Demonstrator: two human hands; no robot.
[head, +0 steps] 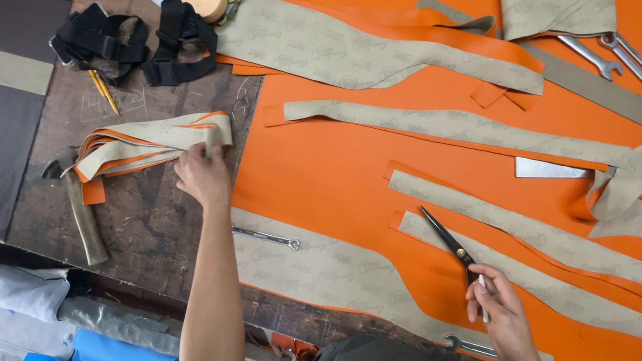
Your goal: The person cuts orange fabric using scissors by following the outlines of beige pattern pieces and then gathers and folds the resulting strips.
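The left hand [201, 174] rests on a stack of cut strips [150, 146], tan on one face and orange on the other, with its fingers curled and pinching the stack's end against the dark wooden table [147, 219]. The right hand [500, 304] grips the handles of black scissors [451, 246], fingers closed round them, blades nearly together and pointing up and away over the orange sheet [322, 173].

The stack is loose and fanned at the end far from the left fingers; a light pinch could let the strips slide apart. The scissor tips lie just beside a long tan strip [540, 238], so a careless swing might nick it or the sheet beneath.

A hammer [81, 218] lies beyond the stack's far end, black straps [127, 47] and a pencil [103, 90] farther off. A small spanner [266, 238] lies between the two hands; more spanners [626, 60] sit well beyond the right fingers. No packages or signs show; the tan faces carry a faint repeating printed pattern, too small to make out.
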